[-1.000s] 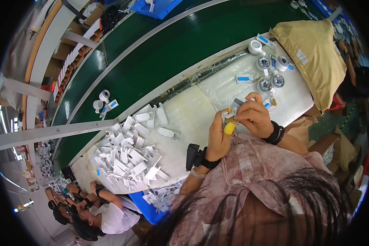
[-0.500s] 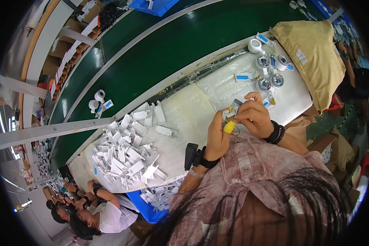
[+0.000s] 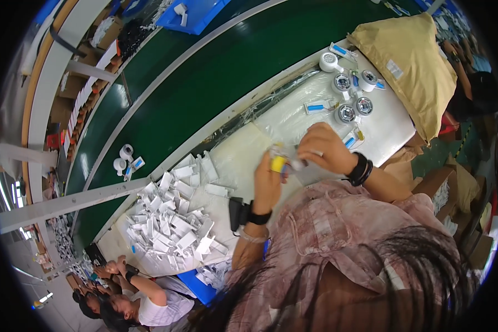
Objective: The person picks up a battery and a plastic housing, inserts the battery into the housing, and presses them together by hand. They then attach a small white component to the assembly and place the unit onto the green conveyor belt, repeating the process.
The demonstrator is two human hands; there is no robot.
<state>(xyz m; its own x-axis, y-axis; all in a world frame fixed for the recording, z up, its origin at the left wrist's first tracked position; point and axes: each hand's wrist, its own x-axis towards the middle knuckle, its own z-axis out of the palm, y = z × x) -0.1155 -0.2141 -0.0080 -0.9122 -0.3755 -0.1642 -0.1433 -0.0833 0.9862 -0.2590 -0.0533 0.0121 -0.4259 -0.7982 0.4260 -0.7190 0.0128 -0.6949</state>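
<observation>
My left hand [image 3: 268, 185] grips a small yellow part [image 3: 278, 163] over the white work table [image 3: 238, 160]. My right hand [image 3: 321, 146] is closed on a small clear and grey piece [image 3: 296, 161] right beside the yellow part, and the two hands meet. A black device [image 3: 237, 213] is strapped at my left wrist and a black band [image 3: 361, 169] at my right. A heap of several white folded cartons [image 3: 171, 221] lies to the left of my hands.
Round white and silver units [image 3: 348, 94] with blue-labelled packets lie at the table's far right beside a tan bag [image 3: 412, 63]. A green conveyor belt [image 3: 205, 83] carries two white units [image 3: 123, 157]. Another person [image 3: 133, 299] sits at lower left by a blue bin [image 3: 199, 288].
The two white units on the belt have drifted left along it. My hands stay together on the yellow part, almost unmoved.
</observation>
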